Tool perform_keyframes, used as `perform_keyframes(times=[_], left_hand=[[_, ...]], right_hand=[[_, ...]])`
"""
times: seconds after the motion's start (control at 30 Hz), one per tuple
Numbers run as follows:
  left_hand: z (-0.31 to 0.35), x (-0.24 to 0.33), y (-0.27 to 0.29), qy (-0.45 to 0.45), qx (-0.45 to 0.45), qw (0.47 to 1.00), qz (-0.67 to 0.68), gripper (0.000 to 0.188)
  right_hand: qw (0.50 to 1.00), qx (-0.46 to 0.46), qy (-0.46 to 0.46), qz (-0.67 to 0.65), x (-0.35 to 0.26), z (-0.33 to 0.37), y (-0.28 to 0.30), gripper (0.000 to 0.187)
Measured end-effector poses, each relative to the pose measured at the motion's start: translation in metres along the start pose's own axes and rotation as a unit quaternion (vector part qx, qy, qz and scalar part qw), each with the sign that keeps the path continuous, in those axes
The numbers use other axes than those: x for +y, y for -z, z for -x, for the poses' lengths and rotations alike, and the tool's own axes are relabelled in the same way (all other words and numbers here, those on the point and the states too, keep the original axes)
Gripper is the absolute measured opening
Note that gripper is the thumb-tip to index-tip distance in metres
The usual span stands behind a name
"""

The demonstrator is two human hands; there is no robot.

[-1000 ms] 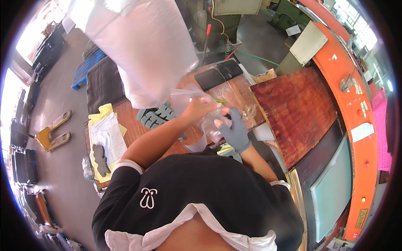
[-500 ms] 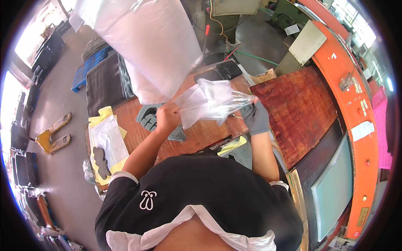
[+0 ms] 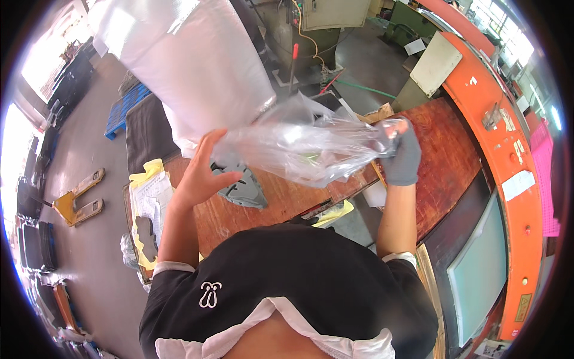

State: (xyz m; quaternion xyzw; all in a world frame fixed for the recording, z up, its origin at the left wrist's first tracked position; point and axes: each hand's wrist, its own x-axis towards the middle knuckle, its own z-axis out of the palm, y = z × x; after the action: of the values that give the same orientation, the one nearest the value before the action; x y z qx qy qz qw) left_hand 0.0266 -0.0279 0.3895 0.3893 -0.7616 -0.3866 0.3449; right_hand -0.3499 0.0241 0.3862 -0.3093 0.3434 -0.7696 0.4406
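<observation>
Where the black shirt [image 3: 287, 263] fills the lower centre of the frame, the two forearms rise from it to left and right, and a sheet of clear plastic film [image 3: 293, 146] spans the middle of the frame between the hands. At its right end the right hand [image 3: 403, 155], in a grey glove with bare fingertips, clutches the film in a tight bunch. At its left end the bare left hand [image 3: 200, 176] is spread, thumb well apart from the fingers; the film's edge lies at its fingertips, though whether they touch is too blurred to tell. The step in hand seems to be handling this film in the air; the next move calls for a sure pinch by the left hand on the loose edge, so that the film does not sag or fold. Beneath, on the brown surface [image 3: 218, 224], a grey moulded part [image 3: 245, 190] sits left of centre, partly hidden by the left hand and film, and papers [image 3: 152, 194] lie farther left. Past the film, a large pale plastic bundle [image 3: 206, 66] stands at upper left, a reddish board [image 3: 442, 179] lies at right beside an orange frame [image 3: 514, 251], and a yellow pallet truck [image 3: 64, 206] rests on the floor at far left.
</observation>
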Motion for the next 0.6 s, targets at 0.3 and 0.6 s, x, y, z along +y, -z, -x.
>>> perform_keyframes(times=[0.3, 0.6], left_hand=[[-0.061, 0.059, -0.073, -0.324, 0.011, 0.909, -0.26, 0.075], [-0.091, 0.011, -0.059, 0.151, -0.033, 0.972, 0.174, 0.021]], right_hand=[[0.939, -0.285, 0.028, 0.189, -0.004, 0.046, -0.072, 0.016], [0.757, -0.106, 0.148, 0.627, 0.045, 0.042, -0.007, 0.018]])
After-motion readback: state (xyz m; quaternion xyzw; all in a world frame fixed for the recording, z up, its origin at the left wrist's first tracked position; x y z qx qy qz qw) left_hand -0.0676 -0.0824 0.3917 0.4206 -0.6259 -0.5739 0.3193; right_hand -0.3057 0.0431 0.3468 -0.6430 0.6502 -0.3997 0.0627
